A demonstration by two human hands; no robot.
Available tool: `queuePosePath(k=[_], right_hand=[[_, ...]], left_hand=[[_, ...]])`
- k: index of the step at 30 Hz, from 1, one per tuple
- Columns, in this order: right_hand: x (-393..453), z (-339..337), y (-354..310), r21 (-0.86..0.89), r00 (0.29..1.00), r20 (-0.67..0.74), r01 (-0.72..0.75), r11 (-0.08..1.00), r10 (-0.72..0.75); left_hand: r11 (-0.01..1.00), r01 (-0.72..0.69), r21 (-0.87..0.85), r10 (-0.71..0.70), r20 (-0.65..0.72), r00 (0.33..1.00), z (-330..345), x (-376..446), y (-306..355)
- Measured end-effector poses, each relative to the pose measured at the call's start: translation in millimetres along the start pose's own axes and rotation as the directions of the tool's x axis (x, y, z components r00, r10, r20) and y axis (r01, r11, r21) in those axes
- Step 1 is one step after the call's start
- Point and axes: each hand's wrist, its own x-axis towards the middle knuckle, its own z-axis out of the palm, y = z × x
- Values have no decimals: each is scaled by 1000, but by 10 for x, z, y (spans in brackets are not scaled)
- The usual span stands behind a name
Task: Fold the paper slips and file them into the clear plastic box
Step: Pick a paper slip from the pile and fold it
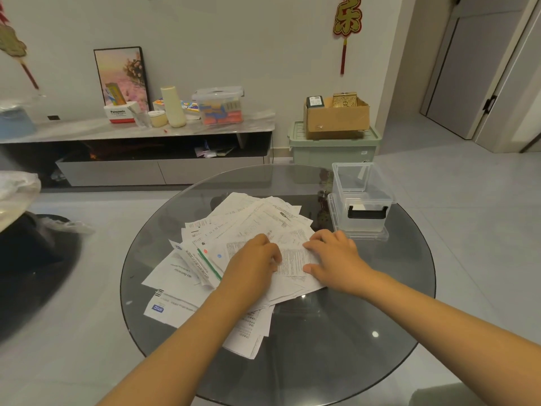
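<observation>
A loose heap of printed paper slips (248,221) is spread over the middle of a round dark glass table (336,332). Both hands lie on the topmost slip (294,260), a sheet of dense small print. My left hand (253,259) grips its left part with curled fingers. My right hand (333,256) pinches its right edge, thumb below and fingers on top. The clear plastic box (361,194) stands open at the table's right rear, black latch facing me, and it sits on its clear lid (369,235). The box looks empty.
A low TV cabinet (146,130) along the far wall carries bottles, cartons and a lidded plastic tub. A green storage bin (333,148) with a cardboard carton on top stands behind the table. A dark seat (32,259) sits at the left.
</observation>
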Motion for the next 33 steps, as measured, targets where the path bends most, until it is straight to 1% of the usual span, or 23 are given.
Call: queuePosePath(k=[2,5,7,9,12,14,17,20,23,25,26,29,31,33], right_hand=[[-62,11,-15,11,1000,-20,11,1000,-11],[-165,14,-11,19,999,-40,35,999,-34],[-233,5,-1,20,997,-55,63,998,-62],[-290,-5,4,42,995,-56,89,995,-87],[-347,-25,8,106,994,-23,109,988,-107],[-366,-38,6,119,992,-10,127,985,-127],[-374,-54,4,87,986,-43,165,983,-161],[-376,-62,-4,55,962,-56,269,962,-266],[-374,-64,-24,64,936,19,349,935,-351],[-361,-57,-33,63,930,55,359,931,-362],[-350,-50,-37,59,929,52,363,930,-366],[-335,-56,-58,67,937,-1,348,935,-349],[-325,-66,-82,99,951,-34,311,945,-309],[-294,-63,-101,113,962,-54,271,956,-266]], left_hand=[[997,-49,57,49,-2,999,11,-28,28],[975,-111,192,112,9,994,-11,-44,58],[947,-147,285,131,75,989,-24,-60,60],[935,-174,311,129,159,979,-35,-94,46],[948,-208,239,145,259,955,-46,-141,-13],[959,-215,184,157,283,946,-58,-159,-48],[972,-202,121,157,307,938,-91,-170,-56],[981,-180,70,148,321,935,-132,-179,-45],[989,-143,26,126,337,933,-145,-183,-59],[991,-132,23,116,356,927,-155,-187,-52],[991,-131,26,113,363,925,-163,-189,-45],[996,-91,-25,94,356,930,-189,-197,-25],[996,-53,-72,74,338,938,-199,-203,-19],[997,-35,-70,54,299,953,-187,-194,-8]])
